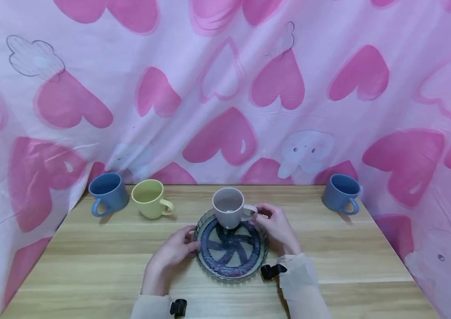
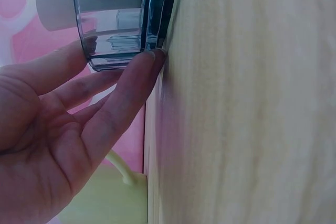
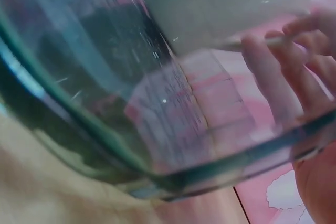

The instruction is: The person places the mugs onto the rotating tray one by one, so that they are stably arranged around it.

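A round clear glass dish (image 1: 231,266) with a dark pinwheel pattern lies on the wooden table. My left hand (image 1: 175,248) grips its left side; in the left wrist view the thumb is at the rim and a finger (image 2: 118,108) reaches down by the base. A pale grey-pink mug (image 1: 227,212) stands upright over the far part of the dish, its lower part showing through the glass wall in the left wrist view. My right hand (image 1: 277,226) pinches the mug's handle (image 1: 250,212) from the right. The right wrist view looks partly through the glass.
At the back left of the table (image 1: 90,270) are a blue mug (image 1: 110,190) and a yellow-green mug (image 1: 148,199). Another blue mug (image 1: 339,195) stands at the back right. A pink heart-patterned cloth (image 1: 225,97) hangs behind the table and along its sides.
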Available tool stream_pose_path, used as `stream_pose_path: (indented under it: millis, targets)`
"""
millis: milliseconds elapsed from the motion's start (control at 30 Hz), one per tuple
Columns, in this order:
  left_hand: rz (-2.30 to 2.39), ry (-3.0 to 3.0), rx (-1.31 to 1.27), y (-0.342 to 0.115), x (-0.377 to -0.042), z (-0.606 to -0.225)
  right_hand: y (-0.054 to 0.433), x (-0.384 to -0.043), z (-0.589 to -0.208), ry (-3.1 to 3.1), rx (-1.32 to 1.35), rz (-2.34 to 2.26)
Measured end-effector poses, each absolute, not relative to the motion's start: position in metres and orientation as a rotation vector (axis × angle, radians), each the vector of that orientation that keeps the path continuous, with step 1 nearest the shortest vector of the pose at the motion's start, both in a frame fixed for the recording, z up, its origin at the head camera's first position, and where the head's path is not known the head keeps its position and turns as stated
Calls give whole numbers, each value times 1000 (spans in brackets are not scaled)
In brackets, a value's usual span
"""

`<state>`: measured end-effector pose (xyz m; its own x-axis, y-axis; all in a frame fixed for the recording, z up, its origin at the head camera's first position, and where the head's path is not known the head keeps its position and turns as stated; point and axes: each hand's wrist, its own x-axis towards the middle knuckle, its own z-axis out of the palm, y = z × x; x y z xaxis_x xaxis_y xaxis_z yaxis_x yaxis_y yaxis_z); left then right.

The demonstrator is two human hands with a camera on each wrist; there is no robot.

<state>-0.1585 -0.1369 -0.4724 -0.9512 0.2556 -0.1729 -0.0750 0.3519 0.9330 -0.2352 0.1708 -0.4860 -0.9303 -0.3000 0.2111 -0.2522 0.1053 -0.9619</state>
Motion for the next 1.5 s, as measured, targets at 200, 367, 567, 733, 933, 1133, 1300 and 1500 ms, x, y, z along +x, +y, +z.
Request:
stream_pose_path:
  millis: [200,367,567,733,933,1133,1300,1500]
  targets:
    - [1660,2312,139,-139,-157,-474,164,-228,-470,2278,-553,-2031]
    - [1655,2306,142,-139,-158,-474,164,-229,-476,2279,-490,-2089]
    - [1657,2300,138,-138,-158,-474,166,-237,-491,2291,-428,-2125]
    - [1654,2300,138,-138,-158,-475,168,-242,-502,2324,-405,-2150]
    - [1647,2311,143,-138,-159,-475,167,-243,-502,2347,-416,-2164]
    - [1643,2317,157,-138,-159,-475,166,-239,-494,2315,-382,-2151]
    - [1627,2330,150,-138,-158,-475,165,-229,-477,2376,-411,-2085]
    - [1611,2346,139,-138,-158,-472,163,-226,-469,2401,-384,-2044]
